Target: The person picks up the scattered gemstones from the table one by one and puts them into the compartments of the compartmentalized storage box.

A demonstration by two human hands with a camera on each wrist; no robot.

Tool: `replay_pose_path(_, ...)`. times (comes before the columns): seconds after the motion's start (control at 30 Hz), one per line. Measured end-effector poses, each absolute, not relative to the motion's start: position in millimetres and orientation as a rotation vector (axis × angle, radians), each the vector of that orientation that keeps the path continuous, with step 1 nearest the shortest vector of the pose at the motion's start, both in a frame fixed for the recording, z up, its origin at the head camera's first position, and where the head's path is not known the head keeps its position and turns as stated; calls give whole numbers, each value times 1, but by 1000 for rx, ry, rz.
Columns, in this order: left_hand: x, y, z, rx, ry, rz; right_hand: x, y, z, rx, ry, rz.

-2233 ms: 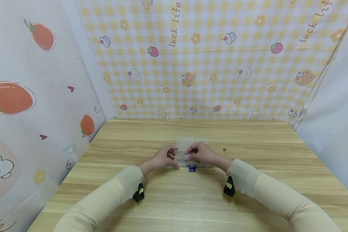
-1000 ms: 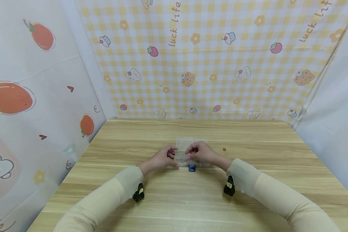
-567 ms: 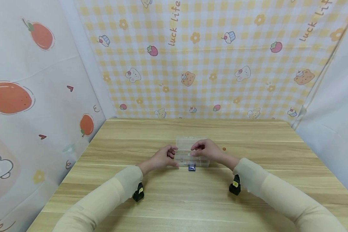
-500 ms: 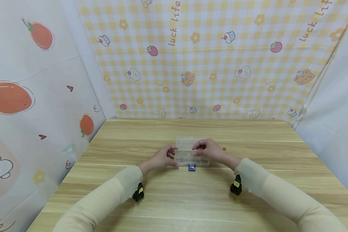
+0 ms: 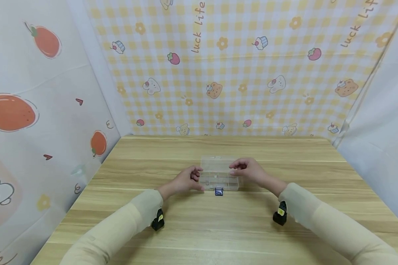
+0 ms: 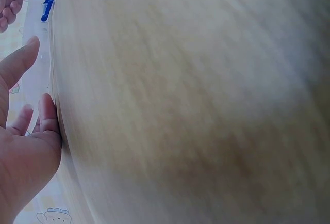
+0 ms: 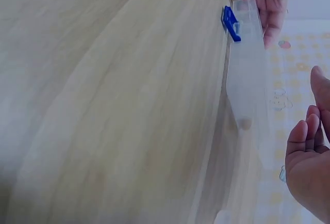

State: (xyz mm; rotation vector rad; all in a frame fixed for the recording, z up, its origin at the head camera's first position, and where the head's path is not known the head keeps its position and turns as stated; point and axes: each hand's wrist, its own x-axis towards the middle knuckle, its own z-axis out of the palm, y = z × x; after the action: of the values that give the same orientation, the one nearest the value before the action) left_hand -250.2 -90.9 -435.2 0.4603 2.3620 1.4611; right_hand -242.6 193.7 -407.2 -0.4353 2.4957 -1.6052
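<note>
A clear plastic compartment box (image 5: 227, 184) lies on the table with its lid (image 5: 215, 163) folded back and a blue latch (image 5: 219, 191) at the front. My left hand (image 5: 187, 179) holds its left end, thumb at the front corner and index finger at the back; the right wrist view also shows this left hand (image 7: 268, 2). My right hand (image 5: 250, 171) hovers by the box's right end, fingers loosely bent, with nothing visible between them. A small pale thing (image 5: 207, 183) sits in a front left compartment. A small brown round thing (image 7: 245, 124) appears beyond the box in the right wrist view.
The box stands mid-table on a wood-grain tabletop (image 5: 215, 228). A patterned cloth (image 5: 219, 73) hangs behind the table's far edge, with another cloth (image 5: 53, 129) at the left. A black wrist camera (image 5: 280, 213) sits below the right sleeve.
My right hand has moved right, away from the middle of the box, and the small white thing earlier in its fingers no longer shows there. My left hand stays put.
</note>
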Motion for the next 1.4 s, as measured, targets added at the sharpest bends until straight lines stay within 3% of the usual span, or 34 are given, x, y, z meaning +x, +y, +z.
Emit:
replay_pose_path(0.97,-252,-91,-437,470,2359,1454,-220,274,-428,-278,2552,-1649)
replay_pose_path(1.4,-253,-91,-439,458,2359,1453,-219,283,-438,-264,2593,-1596)
